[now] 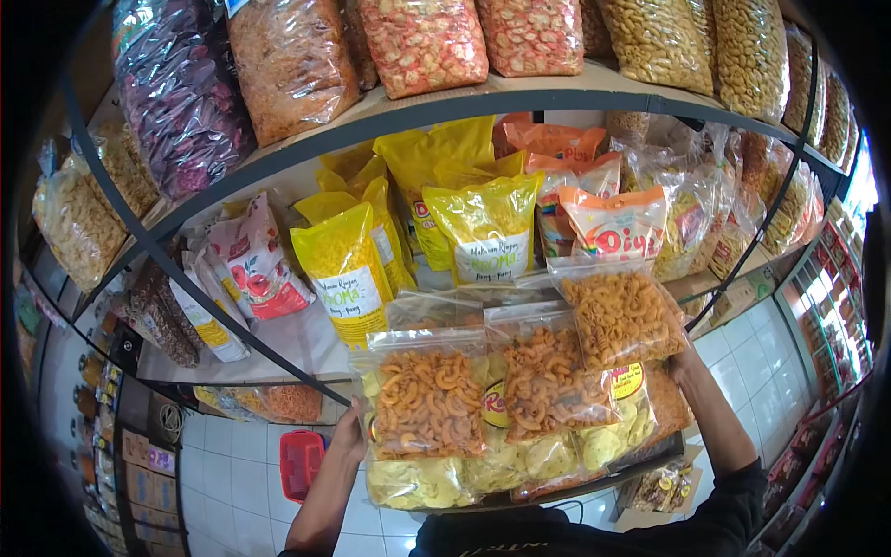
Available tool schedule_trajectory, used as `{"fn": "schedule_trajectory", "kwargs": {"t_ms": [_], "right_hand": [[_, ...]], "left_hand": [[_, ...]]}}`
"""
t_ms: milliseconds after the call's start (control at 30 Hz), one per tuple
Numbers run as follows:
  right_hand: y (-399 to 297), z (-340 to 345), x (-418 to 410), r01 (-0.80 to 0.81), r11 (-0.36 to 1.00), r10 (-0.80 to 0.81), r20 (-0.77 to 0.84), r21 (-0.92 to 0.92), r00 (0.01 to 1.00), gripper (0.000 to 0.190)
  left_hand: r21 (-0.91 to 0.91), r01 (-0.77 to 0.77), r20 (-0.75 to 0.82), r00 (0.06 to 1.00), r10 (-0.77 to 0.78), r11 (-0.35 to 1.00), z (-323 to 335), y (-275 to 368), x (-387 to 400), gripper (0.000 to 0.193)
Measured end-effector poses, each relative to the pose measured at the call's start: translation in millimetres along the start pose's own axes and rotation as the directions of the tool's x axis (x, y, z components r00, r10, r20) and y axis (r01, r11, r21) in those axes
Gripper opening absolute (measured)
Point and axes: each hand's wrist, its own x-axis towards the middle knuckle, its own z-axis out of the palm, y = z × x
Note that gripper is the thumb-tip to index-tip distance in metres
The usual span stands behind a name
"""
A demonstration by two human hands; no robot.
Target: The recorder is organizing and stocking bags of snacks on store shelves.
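Note:
Before my chest is a wide tray or box (585, 487) piled with clear zip bags of snacks. Curled orange snacks fill a bag at the left (430, 404), one in the middle (543, 376) and one at the upper right (619, 317). Beneath them lie bags of pale yellow chips (418, 482). My left hand (351, 432) is at the load's left side, its fingers partly hidden by the bags. At the right side is my right hand (682, 365), mostly hidden behind the bags, so its grip cannot be told.
A metal-framed shelf (445, 111) curves ahead, with large snack bags above. Yellow snack bags (348, 271), a pink-and-white bag (261, 257) and orange-topped bags (616, 223) stand on the level below. A red plastic basket (301, 465) and an open carton (658, 491) are on the tiled floor.

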Motion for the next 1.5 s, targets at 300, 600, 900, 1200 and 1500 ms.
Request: {"fn": "schedule_trajectory", "kwargs": {"t_ms": [300, 600, 900, 1200, 1500], "right_hand": [[0.9, -6.1, 3.5, -0.038, 0.995, 0.038, 0.002, 0.09, 0.999, 0.064], [1.9, 5.6, 0.9, -0.031, 0.994, 0.032, -0.01, 0.107, 0.999, 0.052], [-11.4, 31.3, -11.3, -0.049, 0.995, 0.036, -0.147, -0.09, 0.988, 0.051], [-63.7, 5.5, -3.5, -0.027, 0.836, -0.217, -0.374, -0.549, 0.902, 0.048], [-122.5, 121.9, -38.4, -0.064, 0.506, -0.036, -0.096, -0.86, 0.995, 0.092]], "left_hand": [[0.006, -0.015, 0.045, 0.999, 0.014, 1.0, 18.3, -7.7, 3.3, 0.073], [0.092, -0.045, -0.069, 0.996, 0.051, 0.995, 8.2, -7.0, 5.5, 0.073], [0.143, -0.12, -0.093, 0.987, 0.134, 0.982, 26.8, 7.5, -2.5, 0.073], [0.694, -0.376, -0.161, 0.751, 0.641, 0.614, 144.1, 83.7, -7.0, 0.053], [0.819, -0.065, 0.239, 0.942, -0.236, 0.57, 345.6, 44.2, 39.9, 0.059]]}}
